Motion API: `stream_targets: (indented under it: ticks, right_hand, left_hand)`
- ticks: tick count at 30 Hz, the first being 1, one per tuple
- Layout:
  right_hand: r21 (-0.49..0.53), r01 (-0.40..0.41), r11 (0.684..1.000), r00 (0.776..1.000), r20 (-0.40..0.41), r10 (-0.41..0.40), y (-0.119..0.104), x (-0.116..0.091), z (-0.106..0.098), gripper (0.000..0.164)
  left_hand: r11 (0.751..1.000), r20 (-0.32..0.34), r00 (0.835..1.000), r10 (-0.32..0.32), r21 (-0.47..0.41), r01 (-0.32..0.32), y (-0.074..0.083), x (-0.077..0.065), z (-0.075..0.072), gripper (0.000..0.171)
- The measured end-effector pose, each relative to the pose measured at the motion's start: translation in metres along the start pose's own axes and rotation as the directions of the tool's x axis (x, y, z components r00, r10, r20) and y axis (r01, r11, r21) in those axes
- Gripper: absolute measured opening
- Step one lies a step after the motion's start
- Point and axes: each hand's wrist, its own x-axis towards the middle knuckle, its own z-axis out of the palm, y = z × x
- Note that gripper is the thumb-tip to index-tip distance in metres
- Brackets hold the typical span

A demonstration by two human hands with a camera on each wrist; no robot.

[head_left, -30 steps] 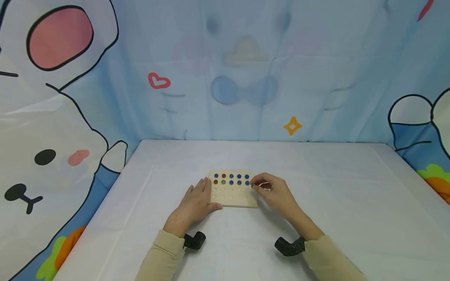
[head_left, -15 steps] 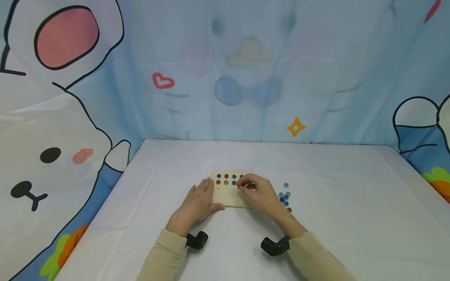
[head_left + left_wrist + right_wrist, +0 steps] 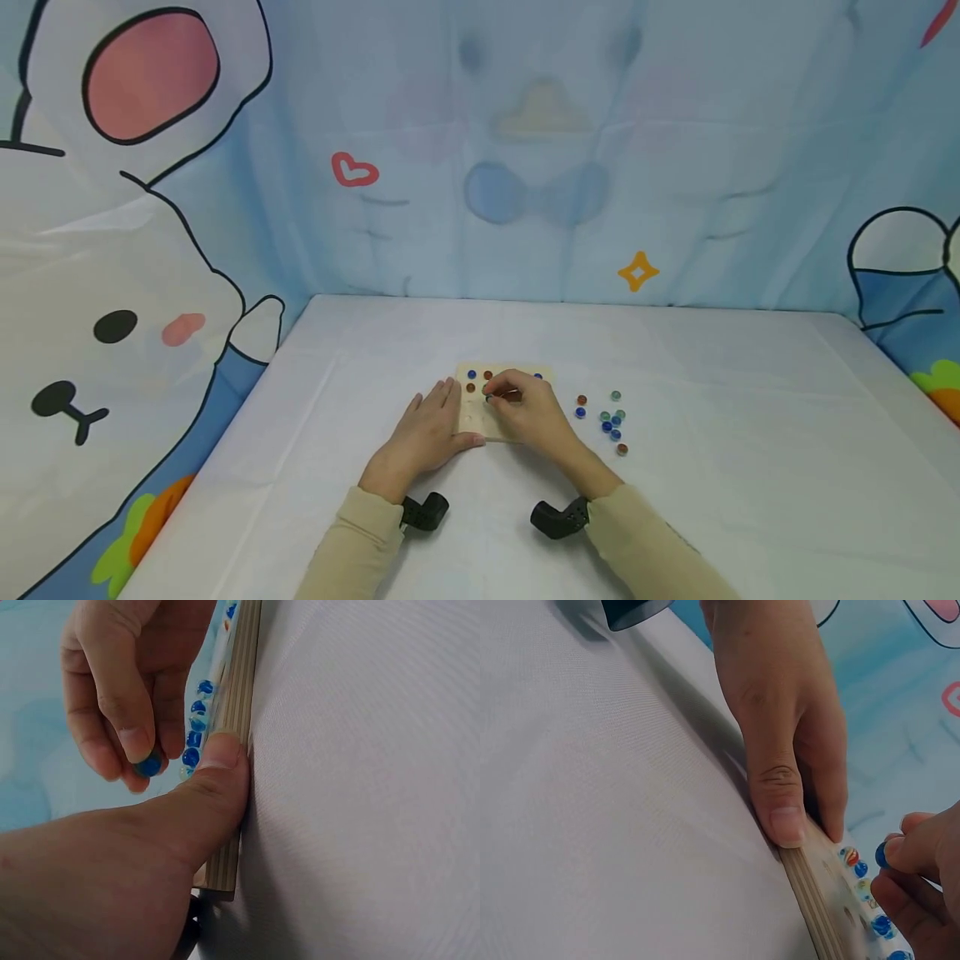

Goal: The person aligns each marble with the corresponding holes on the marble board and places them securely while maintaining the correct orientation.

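A pale wooden board (image 3: 472,414) with rows of round hollows lies on the table, blue, brown and green glass marbles (image 3: 471,387) sitting in its far rows. My left hand (image 3: 423,429) steadies it, straight fingers along the left edge and the thumb (image 3: 219,754) pressed on the near edge. Over the middle of the board, my right hand (image 3: 534,418) pinches a dark blue marble (image 3: 148,763) between thumb and fingertips. That blue marble (image 3: 882,855) is just above the seated ones in the right wrist view. The right hand hides part of the filled rows.
Several loose marbles (image 3: 607,426), blue, green and brown, lie on the white table (image 3: 720,433) to the right of the board. A printed blue cloth (image 3: 420,250) hangs behind the table's far edge. Black wrist cameras (image 3: 558,520) sit below both hands.
My right hand has moved left from the board's right edge to over its middle, still pinching the marble. The loose marbles at the right have come into sight. My left hand holds its place.
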Motion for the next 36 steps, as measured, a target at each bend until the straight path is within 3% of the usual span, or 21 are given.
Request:
stream_targets:
  ticks: [9,18,29,36]
  right_hand:
    - [0.033,0.018,0.999,1.0,0.009,-0.018,0.001,0.005,0.014,0.012]
    - [0.035,0.023,0.999,1.0,0.013,-0.023,0.001,0.007,0.024,0.013]
    - [-0.024,0.123,0.992,0.991,-0.042,-0.124,0.005,0.007,0.038,0.014]
    - [-0.061,0.139,0.988,0.988,-0.059,-0.142,0.006,0.005,0.04,0.013]
  left_hand:
    - [1.0,0.021,1.0,-0.004,0.002,0.003,0.0,0.0,-0.002,0.091]
    - [1.0,0.002,1.0,0.022,0.008,-0.022,0.0,0.0,-0.003,0.091]
    - [1.0,-0.009,1.0,0.026,0.017,-0.026,0.0,0.0,-0.002,0.091]
    - [0.999,-0.02,0.999,0.033,0.022,-0.033,-0.002,0.0,0.0,0.092]
